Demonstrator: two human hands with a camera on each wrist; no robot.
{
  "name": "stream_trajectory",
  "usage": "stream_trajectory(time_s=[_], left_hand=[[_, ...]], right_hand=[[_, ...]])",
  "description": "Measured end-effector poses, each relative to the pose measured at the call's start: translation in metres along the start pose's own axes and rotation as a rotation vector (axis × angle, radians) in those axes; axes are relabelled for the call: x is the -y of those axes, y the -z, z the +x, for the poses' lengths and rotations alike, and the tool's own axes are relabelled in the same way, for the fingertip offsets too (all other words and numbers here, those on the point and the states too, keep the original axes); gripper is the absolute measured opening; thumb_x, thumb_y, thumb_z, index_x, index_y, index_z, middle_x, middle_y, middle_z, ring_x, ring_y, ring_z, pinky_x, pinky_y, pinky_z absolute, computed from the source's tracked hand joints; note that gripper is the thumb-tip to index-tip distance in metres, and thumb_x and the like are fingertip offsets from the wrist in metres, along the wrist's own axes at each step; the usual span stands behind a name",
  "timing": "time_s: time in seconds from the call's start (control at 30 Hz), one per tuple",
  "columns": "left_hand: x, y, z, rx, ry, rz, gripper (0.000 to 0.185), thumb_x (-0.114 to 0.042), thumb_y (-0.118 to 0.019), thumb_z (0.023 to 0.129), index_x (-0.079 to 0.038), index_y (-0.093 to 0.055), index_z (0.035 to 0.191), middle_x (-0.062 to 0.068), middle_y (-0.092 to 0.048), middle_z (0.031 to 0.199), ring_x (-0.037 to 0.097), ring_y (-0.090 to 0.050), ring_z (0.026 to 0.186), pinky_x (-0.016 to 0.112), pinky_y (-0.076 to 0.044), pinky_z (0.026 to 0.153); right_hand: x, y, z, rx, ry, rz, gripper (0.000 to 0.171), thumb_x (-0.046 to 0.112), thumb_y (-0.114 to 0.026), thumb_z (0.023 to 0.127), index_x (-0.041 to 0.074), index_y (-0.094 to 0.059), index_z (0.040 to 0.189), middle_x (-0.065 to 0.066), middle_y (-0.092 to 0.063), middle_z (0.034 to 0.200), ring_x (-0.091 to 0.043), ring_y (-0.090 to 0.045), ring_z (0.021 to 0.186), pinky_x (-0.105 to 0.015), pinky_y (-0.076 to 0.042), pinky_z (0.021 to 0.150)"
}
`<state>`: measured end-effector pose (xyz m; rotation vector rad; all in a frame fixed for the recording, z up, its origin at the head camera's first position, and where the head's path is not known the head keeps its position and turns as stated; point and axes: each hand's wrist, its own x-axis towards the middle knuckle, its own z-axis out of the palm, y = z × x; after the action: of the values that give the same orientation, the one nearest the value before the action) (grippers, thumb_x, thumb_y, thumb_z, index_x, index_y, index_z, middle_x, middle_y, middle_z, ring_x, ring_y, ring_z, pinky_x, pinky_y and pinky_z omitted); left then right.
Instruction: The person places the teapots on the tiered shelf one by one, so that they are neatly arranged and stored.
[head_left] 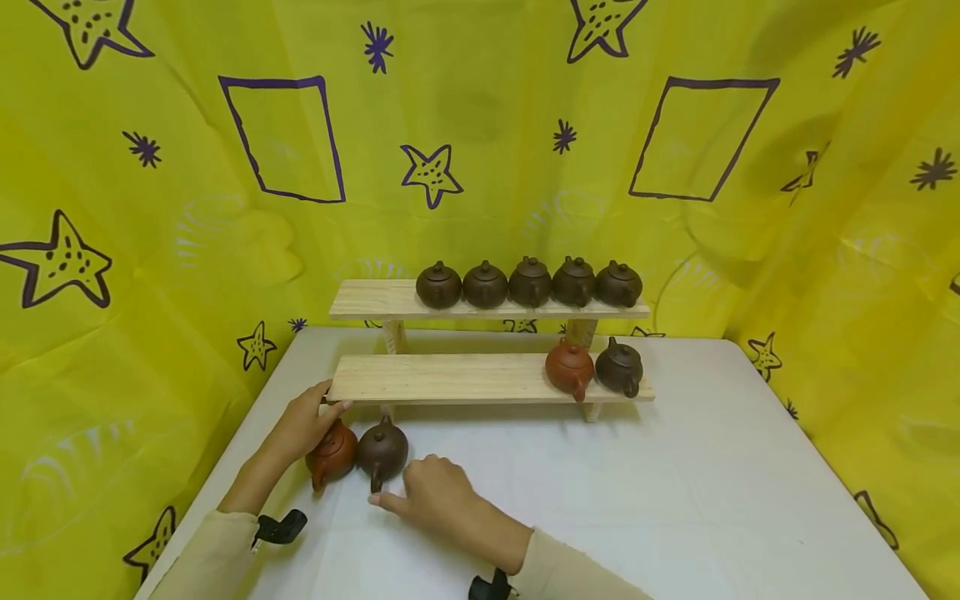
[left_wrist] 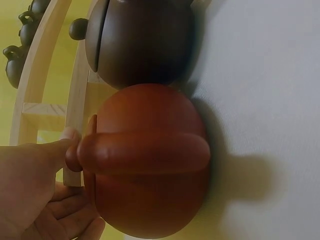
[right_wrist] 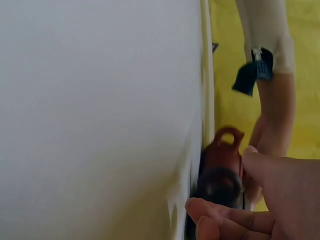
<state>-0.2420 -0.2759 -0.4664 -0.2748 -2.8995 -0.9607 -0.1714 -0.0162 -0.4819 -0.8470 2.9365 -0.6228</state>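
Teapots, 2 of them, a reddish teapot [head_left: 331, 455] and a dark teapot [head_left: 382, 449], sit touching near the desk's [head_left: 675, 500] left edge below the lower shelf [head_left: 450, 379]; the left hand [head_left: 303, 425] curls its fingers around the reddish one, the right hand [head_left: 431, 492] rests loose beside the dark one, so lifting upright seems wisest.

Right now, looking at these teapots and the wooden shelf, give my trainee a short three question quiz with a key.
1. How many dark teapots stand on the top shelf?
2. True or false: the reddish teapot on the table stands right of the dark teapot on the table in the head view.
3. Which hand rests on the reddish teapot on the table: A the left hand, or B the right hand?

Key: 1. Five. 2. False, it stands left of it. 3. A.
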Motion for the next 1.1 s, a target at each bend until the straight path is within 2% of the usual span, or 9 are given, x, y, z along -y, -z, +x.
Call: stream_trajectory(time_s=[0.17, 0.3, 0.4, 0.47, 0.57, 0.67, 0.83, 0.93, 1.1], left_hand=[[0.0, 0.002, -0.001, 0.003, -0.009, 0.007, 0.062, -0.028, -0.062, 0.108, 0.014, -0.045, 0.15, 0.037, -0.059, 0.138, 0.057, -0.053, 0.134, 0.07, -0.042, 0.109], [0.0, 0.004, -0.001, 0.004, -0.008, 0.015, 0.061, -0.027, -0.064, 0.108, 0.015, -0.045, 0.148, 0.038, -0.057, 0.14, 0.058, -0.051, 0.134, 0.07, -0.043, 0.109], [0.0, 0.004, 0.0, 0.008, -0.013, 0.008, 0.06, -0.026, -0.064, 0.107, 0.016, -0.046, 0.147, 0.039, -0.057, 0.14, 0.058, -0.051, 0.134, 0.07, -0.043, 0.109], [-0.001, 0.004, 0.0, 0.013, -0.012, 0.001, 0.06, -0.026, -0.064, 0.107, 0.015, -0.046, 0.148, 0.039, -0.057, 0.14, 0.058, -0.051, 0.135, 0.07, -0.043, 0.109], [-0.002, 0.003, 0.001, 0.014, -0.009, 0.003, 0.061, -0.026, -0.064, 0.107, 0.016, -0.045, 0.148, 0.039, -0.056, 0.141, 0.058, -0.05, 0.135, 0.07, -0.042, 0.11], [-0.002, 0.003, 0.001, 0.014, -0.004, 0.006, 0.062, -0.025, -0.064, 0.107, 0.016, -0.044, 0.149, 0.04, -0.055, 0.142, 0.059, -0.05, 0.135, 0.071, -0.041, 0.11], [-0.002, 0.002, 0.002, 0.019, -0.007, 0.006, 0.062, -0.025, -0.063, 0.108, 0.016, -0.044, 0.149, 0.04, -0.056, 0.14, 0.059, -0.051, 0.134, 0.07, -0.042, 0.109], [-0.002, 0.002, 0.002, 0.019, -0.005, 0.008, 0.062, -0.026, -0.063, 0.108, 0.016, -0.043, 0.149, 0.04, -0.057, 0.139, 0.059, -0.051, 0.134, 0.071, -0.042, 0.11], [-0.003, 0.003, 0.0, 0.023, 0.002, 0.01, 0.064, -0.028, -0.063, 0.108, 0.017, -0.043, 0.149, 0.04, -0.056, 0.141, 0.059, -0.049, 0.136, 0.071, -0.04, 0.111]], right_hand=[[0.026, -0.012, 0.011, -0.006, -0.018, -0.05, 0.069, 0.063, -0.063, 0.099, 0.018, -0.047, 0.05, 0.006, -0.042, 0.05, -0.009, -0.044, 0.047, -0.026, -0.038, 0.042], [0.029, -0.014, 0.014, -0.042, 0.007, -0.056, 0.061, 0.042, -0.068, 0.102, 0.018, -0.044, 0.052, 0.006, -0.042, 0.05, -0.007, -0.04, 0.045, -0.023, -0.034, 0.04], [0.025, -0.012, 0.013, -0.064, 0.014, -0.062, 0.053, 0.025, -0.069, 0.095, 0.019, -0.039, 0.053, 0.007, -0.039, 0.05, -0.006, -0.034, 0.044, -0.022, -0.03, 0.037], [0.02, -0.009, 0.013, -0.06, -0.005, -0.069, 0.05, 0.02, -0.07, 0.088, 0.02, -0.037, 0.052, 0.006, -0.039, 0.051, -0.006, -0.032, 0.045, -0.022, -0.03, 0.037], [0.015, -0.004, 0.014, -0.033, -0.052, -0.065, 0.049, 0.022, -0.073, 0.086, 0.019, -0.038, 0.051, 0.004, -0.044, 0.054, -0.007, -0.036, 0.047, -0.024, -0.032, 0.039], [0.013, -0.003, 0.017, -0.011, -0.067, -0.076, 0.047, 0.028, -0.075, 0.093, 0.015, -0.051, 0.055, 0.0, -0.053, 0.059, -0.009, -0.043, 0.05, -0.025, -0.038, 0.041], [0.014, -0.006, 0.018, -0.017, -0.05, -0.103, 0.034, 0.03, -0.075, 0.099, 0.002, -0.073, 0.079, -0.007, -0.065, 0.068, -0.011, -0.055, 0.054, -0.023, -0.044, 0.044], [0.012, -0.008, 0.014, -0.032, -0.033, -0.099, 0.031, 0.027, -0.074, 0.101, 0.0, -0.074, 0.087, -0.007, -0.066, 0.068, -0.01, -0.055, 0.051, -0.019, -0.042, 0.043], [0.005, -0.003, 0.005, -0.04, -0.027, -0.064, 0.03, 0.027, -0.072, 0.102, 0.0, -0.073, 0.089, -0.008, -0.068, 0.068, -0.007, -0.051, 0.05, -0.017, -0.039, 0.043]])
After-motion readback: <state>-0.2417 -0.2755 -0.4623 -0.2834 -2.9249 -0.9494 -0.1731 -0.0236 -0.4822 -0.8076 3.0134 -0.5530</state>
